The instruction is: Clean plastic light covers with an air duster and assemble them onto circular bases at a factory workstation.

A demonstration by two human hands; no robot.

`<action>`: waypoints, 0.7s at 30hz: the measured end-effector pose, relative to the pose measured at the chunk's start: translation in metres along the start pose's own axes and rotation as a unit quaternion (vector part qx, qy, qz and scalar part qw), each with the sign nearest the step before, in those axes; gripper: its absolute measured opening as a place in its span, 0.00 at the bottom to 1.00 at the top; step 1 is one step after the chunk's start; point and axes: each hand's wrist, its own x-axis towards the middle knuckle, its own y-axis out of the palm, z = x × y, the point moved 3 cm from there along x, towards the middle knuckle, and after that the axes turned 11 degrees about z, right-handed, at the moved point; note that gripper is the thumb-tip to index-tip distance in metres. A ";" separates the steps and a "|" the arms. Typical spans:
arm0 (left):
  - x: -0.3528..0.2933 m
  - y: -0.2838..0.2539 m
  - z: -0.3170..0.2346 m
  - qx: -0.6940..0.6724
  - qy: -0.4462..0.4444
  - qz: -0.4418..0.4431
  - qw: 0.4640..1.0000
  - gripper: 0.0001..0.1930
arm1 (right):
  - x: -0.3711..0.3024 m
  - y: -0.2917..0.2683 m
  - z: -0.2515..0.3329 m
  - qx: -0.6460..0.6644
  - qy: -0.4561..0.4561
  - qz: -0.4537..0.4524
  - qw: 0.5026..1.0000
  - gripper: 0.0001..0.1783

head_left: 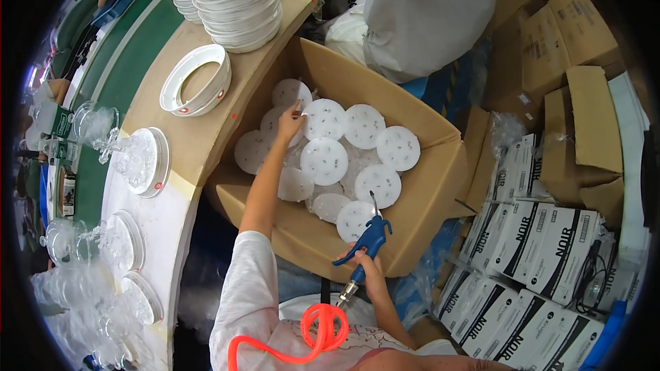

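Note:
My left hand [290, 122] reaches into a large cardboard box [419, 233], its fingers closed at the edge of a white round disc [289, 91]. Several similar discs lie loosely overlapped around it, such as one white disc [324, 161] near the middle, dotted with small marks. In my right hand [369, 266] is a blue air blow gun [372, 237], its thin nozzle pointing up over the discs on the box's near side. A coiled orange-red air hose [323, 330] runs from its metal coupling across my front.
Left of the box, a curved table [180, 148] carries stacked white rings [237, 7] and clear plastic-wrapped parts [134, 161] on white bases. A person in grey [430, 17] is beyond the box. White printed cartons [543, 247] and brown boxes [567, 34] are piled at right.

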 end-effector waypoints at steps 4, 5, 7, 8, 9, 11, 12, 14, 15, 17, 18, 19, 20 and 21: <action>0.000 0.007 0.005 -0.010 -0.037 0.041 0.998 0.32 | 0.001 -0.001 0.000 0.003 0.000 -0.003 1.000 0.23; 0.000 0.010 0.004 0.000 -0.042 0.069 0.997 0.35 | 0.001 0.000 0.001 0.009 0.001 -0.001 1.000 0.23; -0.002 0.015 0.000 0.026 -0.029 0.046 0.998 0.33 | 0.001 0.001 0.003 0.005 0.001 -0.001 1.000 0.23; -0.003 0.015 -0.004 0.051 -0.015 0.021 0.998 0.31 | 0.000 0.002 0.004 -0.001 0.000 -0.001 1.000 0.23; -0.004 0.015 -0.006 0.053 -0.016 0.022 0.998 0.31 | 0.000 0.003 0.006 0.000 0.001 -0.001 1.000 0.23; -0.004 0.013 -0.009 0.055 -0.061 0.034 0.996 0.30 | 0.000 0.005 0.009 0.006 0.004 0.002 1.000 0.23; -0.006 0.013 -0.012 0.055 -0.062 0.037 0.996 0.30 | -0.001 0.004 0.009 0.007 0.005 0.000 1.000 0.23; -0.010 0.013 -0.017 0.085 -0.047 0.058 0.994 0.32 | -0.002 0.004 0.009 0.005 0.010 -0.006 1.000 0.24; -0.010 0.015 -0.018 0.085 -0.048 0.059 0.993 0.32 | -0.002 0.003 0.008 0.006 0.011 -0.007 1.000 0.24; -0.011 0.016 -0.023 0.150 0.037 0.040 0.987 0.35 | -0.001 0.001 0.005 0.006 0.006 -0.003 1.000 0.23; -0.011 0.015 -0.021 0.151 0.036 0.041 0.987 0.35 | -0.001 0.001 0.003 0.007 0.008 -0.002 1.000 0.23; -0.009 0.013 -0.019 0.154 0.019 0.039 0.987 0.36 | 0.000 0.000 0.001 0.019 0.004 0.006 1.000 0.22; -0.007 0.013 -0.017 0.156 0.003 0.038 0.987 0.38 | 0.001 0.000 0.000 0.030 -0.001 0.012 0.999 0.21; -0.008 0.013 -0.017 0.156 0.001 0.039 0.987 0.38 | 0.002 0.000 0.000 0.031 0.001 0.011 0.999 0.21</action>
